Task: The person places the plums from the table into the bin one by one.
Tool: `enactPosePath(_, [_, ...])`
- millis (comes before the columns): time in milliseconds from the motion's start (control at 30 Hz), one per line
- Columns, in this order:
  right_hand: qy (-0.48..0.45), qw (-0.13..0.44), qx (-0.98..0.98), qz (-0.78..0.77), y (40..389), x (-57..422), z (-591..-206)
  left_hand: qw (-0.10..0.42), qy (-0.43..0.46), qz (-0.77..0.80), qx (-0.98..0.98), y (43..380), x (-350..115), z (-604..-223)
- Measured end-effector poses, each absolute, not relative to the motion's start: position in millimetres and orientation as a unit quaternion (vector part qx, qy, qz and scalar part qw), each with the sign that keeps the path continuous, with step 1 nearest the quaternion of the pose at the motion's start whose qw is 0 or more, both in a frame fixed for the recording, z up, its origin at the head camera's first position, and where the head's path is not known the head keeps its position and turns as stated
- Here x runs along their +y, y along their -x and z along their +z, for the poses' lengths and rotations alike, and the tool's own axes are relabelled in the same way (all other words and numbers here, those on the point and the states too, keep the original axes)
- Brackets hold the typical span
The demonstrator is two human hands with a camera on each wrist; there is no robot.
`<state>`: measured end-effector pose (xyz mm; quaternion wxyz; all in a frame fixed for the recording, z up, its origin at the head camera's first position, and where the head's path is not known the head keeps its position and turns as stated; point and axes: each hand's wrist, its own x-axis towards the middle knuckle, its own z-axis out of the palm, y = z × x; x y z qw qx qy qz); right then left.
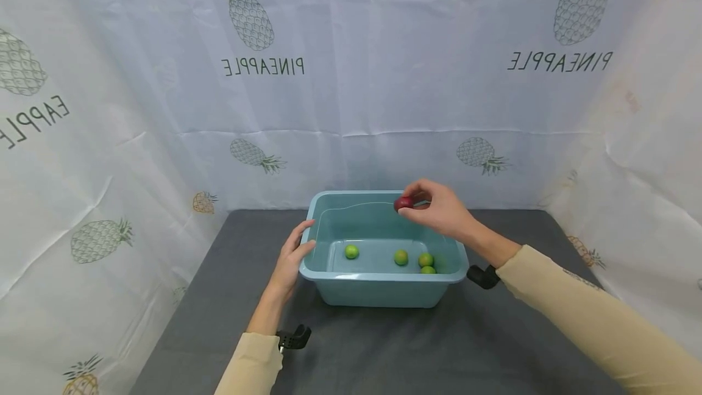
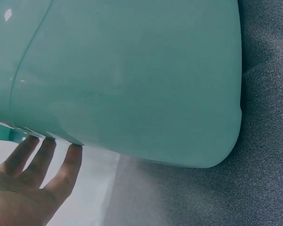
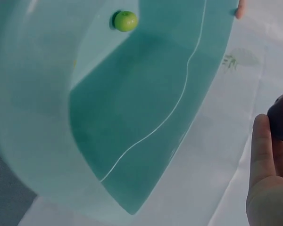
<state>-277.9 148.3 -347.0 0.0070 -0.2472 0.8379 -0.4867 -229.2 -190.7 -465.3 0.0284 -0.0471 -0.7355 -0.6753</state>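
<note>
A light blue-green plastic basin (image 1: pixel 384 291) stands upright on the table. My left hand (image 1: pixel 286 264) is at its left side, thumb and fingertips touching the rim; in the left wrist view, fairly straight fingers (image 2: pixel 66 172) meet the outer wall. My right hand (image 1: pixel 441 207) pinches a dark red plum (image 1: pixel 403 203) between thumb and fingers, above the basin's back right part. The right wrist view shows the plum (image 3: pixel 280 117) at the fingertips, partly cut off by the frame. Several green limes lie on the basin floor: one lime (image 1: pixel 351 252) at left, the others grouped toward the front right.
A dark grey cloth (image 1: pixel 219 322) covers the table under the basin. White fabric printed with pineapples (image 1: pixel 251 22) hangs behind and along both sides. A thin pale line runs along the basin's inner walls. Each wrist wears a black camera mount (image 1: pixel 294 337).
</note>
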Motion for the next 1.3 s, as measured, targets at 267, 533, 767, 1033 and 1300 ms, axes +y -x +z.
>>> enactPosePath(267, [0.254, 0.004, 0.850, -0.462, 285.4, 137.0, -347.9, 0.031, 0.045, -0.676, -0.734, 229.8, -190.8, -465.8])
enactPosePath(533, [0.268, 0.006, 0.849, -0.456, 298.1, 119.1, -355.6, 0.030, 0.045, -0.678, -0.733, 229.1, -192.5, -467.8])
enactPosePath(767, [0.264, 0.015, 0.854, -0.448, 310.3, 107.2, -361.8, 0.031, 0.045, -0.680, -0.731, 227.9, -191.5, -466.5])
enactPosePath(1033, [0.270, 0.018, 0.855, -0.442, 327.4, 93.8, -371.3, 0.032, 0.042, -0.677, -0.734, 229.2, -191.8, -466.6])
enactPosePath(1300, [0.288, 0.033, 0.856, -0.428, 334.1, 81.1, -381.5, 0.032, 0.039, -0.675, -0.736, 229.2, -191.7, -466.1])
